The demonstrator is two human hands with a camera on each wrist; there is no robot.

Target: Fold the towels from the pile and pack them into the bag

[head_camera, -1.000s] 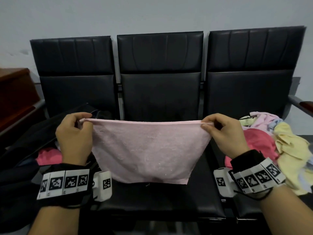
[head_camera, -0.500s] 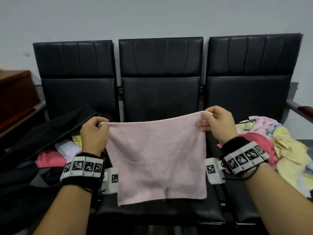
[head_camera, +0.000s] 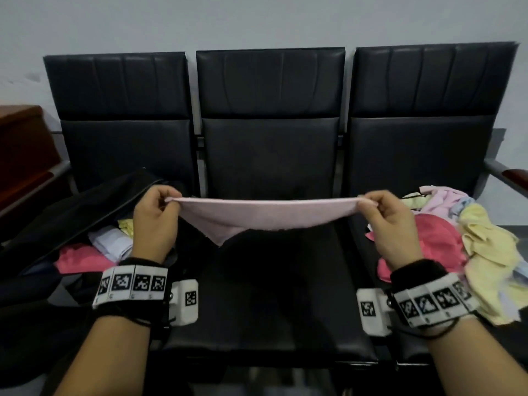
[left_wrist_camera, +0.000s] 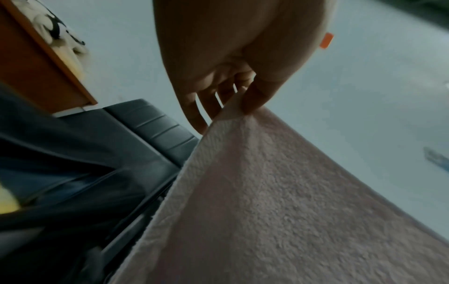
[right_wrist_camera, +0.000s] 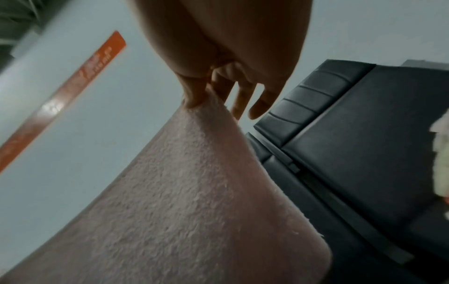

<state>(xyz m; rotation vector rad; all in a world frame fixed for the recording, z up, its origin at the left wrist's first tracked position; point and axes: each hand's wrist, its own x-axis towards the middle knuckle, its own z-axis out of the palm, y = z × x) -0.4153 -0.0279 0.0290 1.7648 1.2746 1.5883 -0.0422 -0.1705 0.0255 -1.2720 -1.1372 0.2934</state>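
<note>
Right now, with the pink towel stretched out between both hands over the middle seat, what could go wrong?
1. The left hand and right hand each only pinch a corner of the pink towel, so a corner could slip and spoil the fold.
2. The unfolded pile sits right beside the right wrist and could be snagged.
3. The bag already holds towels, so careless packing might rumple them.

Looks like waiting room or office hall. Row of three joined black chairs (head_camera: 270, 130) with shiny padded backs, set against plain pale wall (head_camera: 257, 21). Metal armrest with brown wood top (head_camera: 511, 175) at right end of row. Brown wood cabinet (head_camera: 23, 138) at left. Long orange sign (right_wrist_camera: 60, 101) on wall, words too blurry to read.
</note>
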